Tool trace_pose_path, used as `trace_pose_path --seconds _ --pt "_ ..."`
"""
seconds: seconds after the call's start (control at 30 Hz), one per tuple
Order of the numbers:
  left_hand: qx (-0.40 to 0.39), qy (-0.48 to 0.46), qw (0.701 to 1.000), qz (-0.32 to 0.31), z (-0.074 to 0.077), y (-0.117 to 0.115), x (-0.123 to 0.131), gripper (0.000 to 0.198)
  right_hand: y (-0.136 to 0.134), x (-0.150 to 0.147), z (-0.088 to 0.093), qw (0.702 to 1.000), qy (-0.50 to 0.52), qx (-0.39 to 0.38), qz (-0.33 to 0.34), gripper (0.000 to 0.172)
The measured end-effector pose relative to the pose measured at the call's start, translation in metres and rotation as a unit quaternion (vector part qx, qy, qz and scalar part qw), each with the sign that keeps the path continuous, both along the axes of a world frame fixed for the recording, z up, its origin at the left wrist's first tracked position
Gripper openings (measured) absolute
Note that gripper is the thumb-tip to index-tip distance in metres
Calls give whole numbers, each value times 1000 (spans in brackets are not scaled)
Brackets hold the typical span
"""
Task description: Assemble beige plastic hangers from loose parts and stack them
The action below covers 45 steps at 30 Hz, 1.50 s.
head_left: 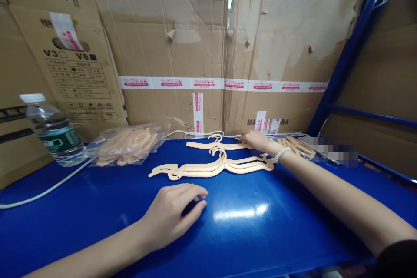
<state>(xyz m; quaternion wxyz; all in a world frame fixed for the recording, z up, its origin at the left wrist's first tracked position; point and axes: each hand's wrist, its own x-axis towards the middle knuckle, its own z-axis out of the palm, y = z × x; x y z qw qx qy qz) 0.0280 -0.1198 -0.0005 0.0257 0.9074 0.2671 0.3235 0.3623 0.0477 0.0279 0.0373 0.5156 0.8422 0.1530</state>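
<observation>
Several beige clothes hangers [198, 168] lie stacked together on the blue table, their hooks pointing away from me. Behind them is another beige hanger [203, 144], also lying flat. My right hand [257, 140], with a beaded bracelet at the wrist, reaches to the right end of this rear hanger, its fingers closed over that end. The fingertips are partly hidden. In front of the stack, my left hand [177, 210] hovers low over the table with thumb and fingers apart and nothing between them.
A clear bag of beige hangers [130, 143] lies at left rear beside a water bottle [57, 132]. Another bagged bundle [298, 147] lies at the right. A white cable [48, 193] crosses the left side. Cardboard [169, 52] walls the back; a blue post [342, 56] stands right.
</observation>
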Motion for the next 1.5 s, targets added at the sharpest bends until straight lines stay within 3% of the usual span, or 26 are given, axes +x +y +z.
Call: trace_pose_path --seconds 0.27,0.57,0.87,1.03,1.2,1.33,1.4,1.5 --pt "5 6 1000 -3 -1 0 -1 12 -1 -4 8 999 -36 5 12 28" --pt "-21 -13 1000 -1 -2 1 0 13 6 -6 5 999 -16 20 37 28" --pt "-170 -82 982 13 2 -2 2 15 -3 5 14 987 119 96 49 20" --pt "-323 -154 934 17 8 0 5 17 -33 -6 31 953 232 171 97 16" --pt "-450 -229 863 -2 9 7 7 24 -88 -43 38 911 310 201 185 17" --pt "-565 -264 781 -38 10 6 9 43 -129 -78 20 857 364 196 308 8" --pt "-603 -280 745 -55 10 4 10 48 -144 -92 5 836 383 177 352 15" --pt "-609 -304 729 -74 9 1 12 43 -161 -109 -12 837 375 114 381 14"
